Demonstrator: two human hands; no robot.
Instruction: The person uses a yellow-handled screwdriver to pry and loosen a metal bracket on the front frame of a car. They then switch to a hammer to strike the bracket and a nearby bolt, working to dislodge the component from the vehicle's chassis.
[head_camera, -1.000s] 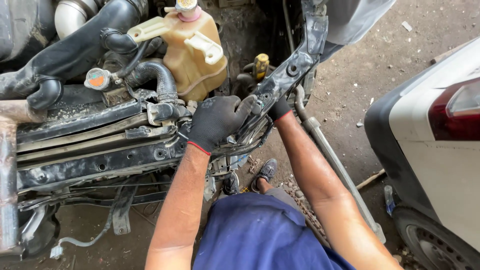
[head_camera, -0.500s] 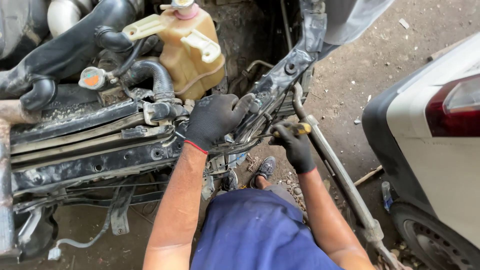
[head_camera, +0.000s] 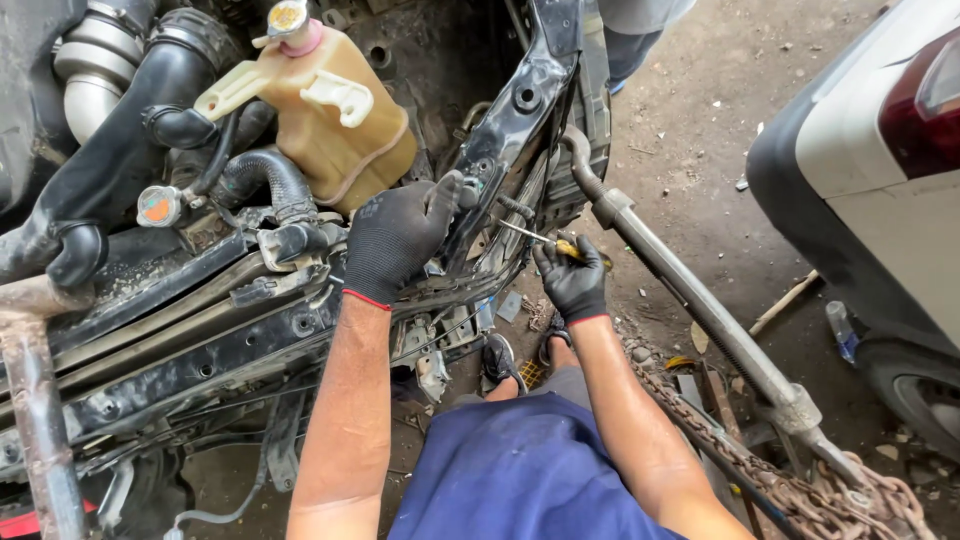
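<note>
Screwdriver (head_camera: 545, 240) in my right hand (head_camera: 572, 282), fingers wrapped tight round the yellow handle.
Shaft runs up-left toward the black front bracket (head_camera: 520, 130), tip just right of my left hand (head_camera: 398, 235), which is clamped on that bracket's lower end, below the coolant tank (head_camera: 330, 120).

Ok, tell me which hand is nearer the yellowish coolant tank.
Left. The left hand grips the black frame just below and right of the coolant tank. The right hand holds a screwdriver farther right, beyond the frame.
</note>
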